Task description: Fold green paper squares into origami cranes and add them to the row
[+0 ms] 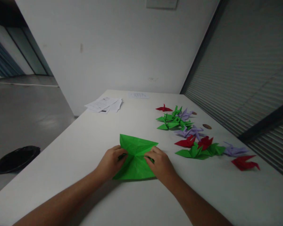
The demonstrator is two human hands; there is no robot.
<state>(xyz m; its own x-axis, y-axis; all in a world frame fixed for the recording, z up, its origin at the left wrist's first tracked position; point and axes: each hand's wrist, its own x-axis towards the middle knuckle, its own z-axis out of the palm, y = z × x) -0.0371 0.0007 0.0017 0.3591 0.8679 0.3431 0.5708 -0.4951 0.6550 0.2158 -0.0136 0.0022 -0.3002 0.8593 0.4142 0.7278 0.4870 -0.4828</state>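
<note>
No text, label, brand, number or sign can be read. Dark printed lines are seen on the white sheets (104, 104) stacked at the far left of the table (85, 150) and on a single sheet (138, 95) by the wall, but the print is too small and blurred to be made out.
</note>
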